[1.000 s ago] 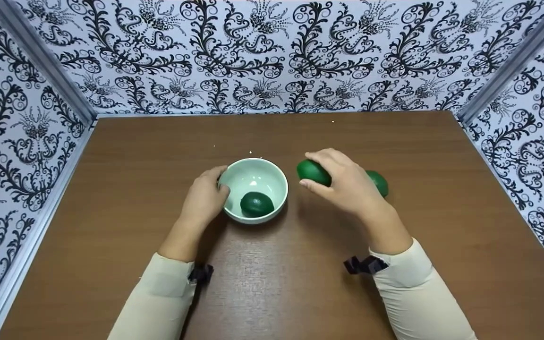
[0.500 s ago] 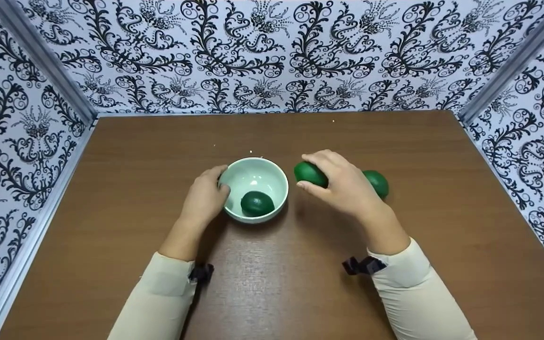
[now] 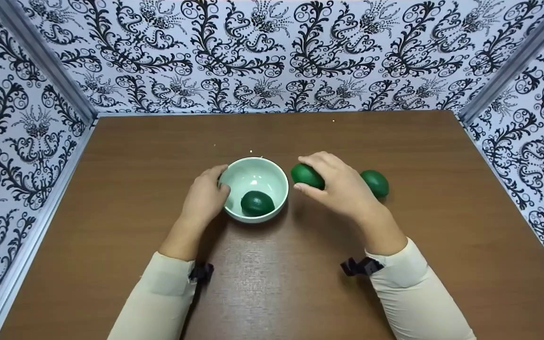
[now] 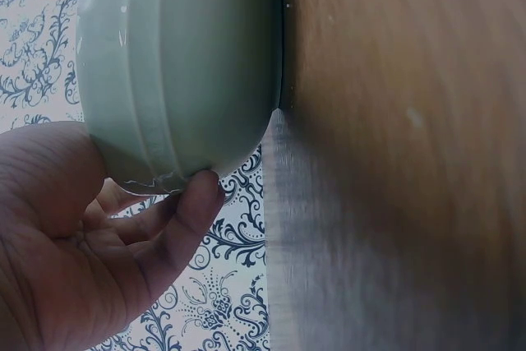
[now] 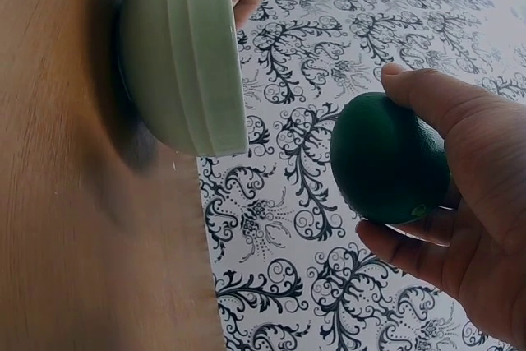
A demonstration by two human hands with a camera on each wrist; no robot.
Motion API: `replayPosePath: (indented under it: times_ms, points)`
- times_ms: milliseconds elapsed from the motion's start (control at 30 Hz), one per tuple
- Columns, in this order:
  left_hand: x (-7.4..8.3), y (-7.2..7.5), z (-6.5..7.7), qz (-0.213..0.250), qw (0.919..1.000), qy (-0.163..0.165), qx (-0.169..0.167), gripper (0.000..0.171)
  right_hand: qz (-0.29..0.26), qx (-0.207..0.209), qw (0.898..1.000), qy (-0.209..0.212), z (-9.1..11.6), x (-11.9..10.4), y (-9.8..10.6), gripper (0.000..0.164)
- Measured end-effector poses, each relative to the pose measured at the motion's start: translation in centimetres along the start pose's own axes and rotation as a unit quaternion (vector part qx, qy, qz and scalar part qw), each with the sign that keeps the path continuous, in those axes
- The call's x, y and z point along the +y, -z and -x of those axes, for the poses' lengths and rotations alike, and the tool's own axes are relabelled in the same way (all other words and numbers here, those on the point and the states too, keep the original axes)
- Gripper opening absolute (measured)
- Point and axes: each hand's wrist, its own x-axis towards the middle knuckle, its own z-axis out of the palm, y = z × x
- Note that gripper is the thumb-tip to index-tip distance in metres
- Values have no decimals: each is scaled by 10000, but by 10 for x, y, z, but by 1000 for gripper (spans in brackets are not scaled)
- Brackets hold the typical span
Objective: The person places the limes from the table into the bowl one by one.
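Note:
A pale green bowl (image 3: 279, 179) stands on the table, and one dark green lime (image 3: 257, 203) lies inside it. My left hand (image 3: 203, 196) grips the bowl's left side, thumb over the rim; in the left wrist view its fingers press the outer wall. To the right of the bowl, my right hand (image 3: 343, 184) holds a second lime (image 3: 307, 175) between thumb and fingers. The right wrist view has this lime (image 5: 386, 158) raised off the table, apart from the bowl (image 5: 185, 55). A third lime (image 3: 375, 183) lies on the table behind the right hand, partly hidden by it.
The brown wooden table (image 3: 262, 293) carries a few tiny white specks beyond the bowl. Patterned black-and-white panels (image 3: 272, 56) close it off at the back and both sides. Each sleeve cuff bears a dark strap piece (image 3: 361, 267).
My right hand has drifted slightly left toward the bowl with its lime, uncovering more of the lime on the table. The left hand and bowl stay in place.

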Motion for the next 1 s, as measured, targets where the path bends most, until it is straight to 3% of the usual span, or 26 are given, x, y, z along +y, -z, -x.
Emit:
replayPosePath:
  times_ms: [1000]
  points:
    - [-1, -1, -1, -16, 9999, 103, -53, 55, -34, -63, 9999, 149, -1, -4, -12, 57]
